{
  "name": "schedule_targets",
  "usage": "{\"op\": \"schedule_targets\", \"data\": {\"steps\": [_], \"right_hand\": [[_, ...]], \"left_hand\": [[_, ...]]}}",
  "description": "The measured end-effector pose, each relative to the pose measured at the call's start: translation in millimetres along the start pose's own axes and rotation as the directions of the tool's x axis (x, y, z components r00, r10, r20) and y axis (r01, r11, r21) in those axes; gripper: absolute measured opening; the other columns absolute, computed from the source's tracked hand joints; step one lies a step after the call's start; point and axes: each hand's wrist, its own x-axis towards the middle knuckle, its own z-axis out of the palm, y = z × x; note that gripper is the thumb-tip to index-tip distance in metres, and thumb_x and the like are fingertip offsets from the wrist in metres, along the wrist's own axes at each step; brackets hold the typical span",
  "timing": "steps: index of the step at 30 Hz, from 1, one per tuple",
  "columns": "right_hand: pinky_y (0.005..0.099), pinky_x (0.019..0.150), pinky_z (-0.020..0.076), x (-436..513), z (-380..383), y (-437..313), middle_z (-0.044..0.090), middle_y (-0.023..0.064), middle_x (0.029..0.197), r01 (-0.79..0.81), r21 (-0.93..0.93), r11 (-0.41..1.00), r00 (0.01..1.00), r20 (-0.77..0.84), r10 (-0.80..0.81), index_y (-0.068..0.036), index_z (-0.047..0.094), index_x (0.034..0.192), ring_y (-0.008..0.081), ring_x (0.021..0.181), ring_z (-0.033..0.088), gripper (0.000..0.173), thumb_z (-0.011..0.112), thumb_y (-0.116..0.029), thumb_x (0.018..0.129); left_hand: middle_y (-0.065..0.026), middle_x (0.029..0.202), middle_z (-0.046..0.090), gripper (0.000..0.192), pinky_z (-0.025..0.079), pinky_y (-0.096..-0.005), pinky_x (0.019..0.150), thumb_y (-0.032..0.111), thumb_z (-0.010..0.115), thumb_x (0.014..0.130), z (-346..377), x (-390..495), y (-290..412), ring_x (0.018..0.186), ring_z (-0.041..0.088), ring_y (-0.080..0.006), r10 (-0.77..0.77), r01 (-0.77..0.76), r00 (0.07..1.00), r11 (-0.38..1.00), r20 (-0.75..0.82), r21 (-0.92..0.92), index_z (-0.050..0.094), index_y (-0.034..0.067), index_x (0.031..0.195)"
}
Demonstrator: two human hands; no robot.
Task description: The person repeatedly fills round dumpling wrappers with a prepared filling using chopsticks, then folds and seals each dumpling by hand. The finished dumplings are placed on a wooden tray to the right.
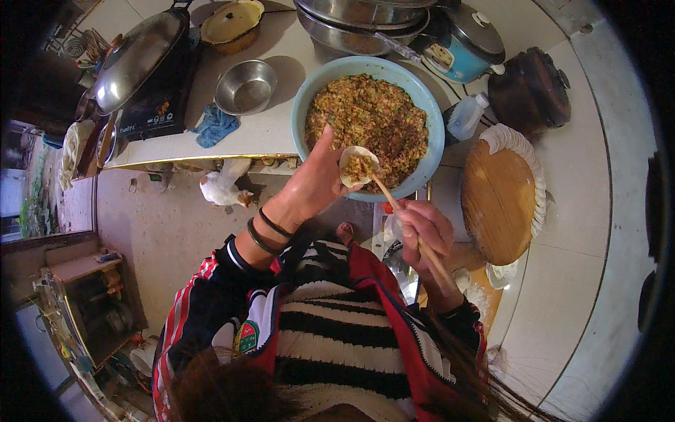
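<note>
A round dough wrapper (345, 182) rests in my left hand (316, 179), held by its rim over the near side of a light blue basin (300, 100). On the wrapper sits a small heap of chopped filling (357, 166). My right hand (427, 232) grips wooden chopsticks (387, 194), whose tips touch the heap. Minced filling with green bits (369, 111) covers much of the basin's inside. To the right, a round wooden board (495, 205) carries a row of overlapping dough wrappers (532, 163) along its far and right edge.
A steel bowl (246, 87) and a blue cloth (215, 125) lie left of the basin. Behind stand steel pots (358, 31), a blue rice cooker (464, 50) and a dark pot (530, 89). A plastic bottle (466, 117) is beside the basin. A cat (224, 189) is on the floor.
</note>
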Motion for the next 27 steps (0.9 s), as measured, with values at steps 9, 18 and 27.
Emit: {"op": "schedule_targets", "data": {"steps": [9,18,27], "right_hand": [[0.0396,0.073,0.0553,6,-24,24,0.064,0.0124,0.09,-0.454,0.524,0.721,0.833,-0.038,0.551,0.002,0.064,0.096,0.0249,0.076,0.065,0.027,0.049,-0.019,0.104],[0.0344,0.057,0.0554,14,-19,68,0.062,0.01,0.075,-0.682,0.65,0.336,0.563,0.173,0.808,0.002,0.062,0.093,0.0221,0.059,0.066,0.042,0.056,-0.038,0.103],[0.032,0.057,0.0535,26,-21,60,0.06,0.0065,0.071,-0.706,0.635,0.313,0.576,0.257,0.776,-0.001,0.063,0.089,0.0194,0.058,0.062,0.037,0.057,-0.034,0.103]], "left_hand": [[-0.0104,0.147,0.052,0.087,0.045,-0.04,0.107,0.071,0.038,0.098,8,-5,6,0.131,0.054,-0.0232,-0.067,0.08,0.992,0.988,-0.106,0.129,0.035,0.003,0.152],[-0.0144,0.141,0.058,0.095,0.056,-0.0314,0.088,0.078,0.028,0.096,7,-4,7,0.116,0.066,-0.0277,-0.202,0.178,0.977,0.951,0.07,0.252,0.031,0.003,0.154],[-0.0128,0.146,0.053,0.095,0.046,-0.0377,0.103,0.078,0.026,0.096,12,-4,6,0.122,0.061,-0.0286,-0.162,0.149,0.987,0.951,0.023,0.272,0.027,0.004,0.156]]}}
